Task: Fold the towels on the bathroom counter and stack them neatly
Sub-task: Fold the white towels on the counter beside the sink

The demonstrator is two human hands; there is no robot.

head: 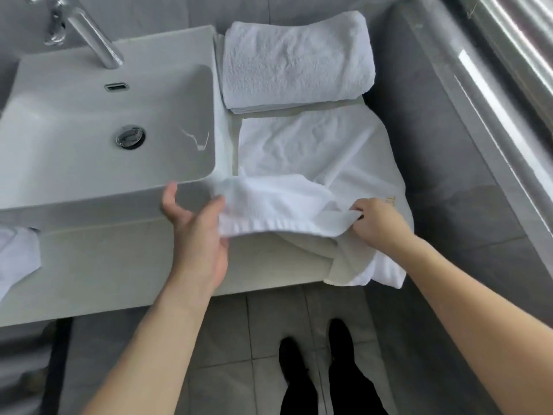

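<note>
A small white towel (278, 205) is held just above the counter's front right part. My left hand (196, 232) supports its left edge from underneath, thumb spread away and fingers straight. My right hand (377, 220) pinches its right corner. Under it lies a larger flat white towel (323, 148) with gold lettering, hanging over the counter's front edge. A folded white towel (296, 61) sits at the back of the counter on a thinner folded cloth.
A white basin (98, 181) with a chrome tap (89, 31) and drain fills the counter's left. Another white cloth (15, 259) shows at the far left edge. Grey walls stand behind and to the right. My dark shoes (317, 363) stand on the tiled floor.
</note>
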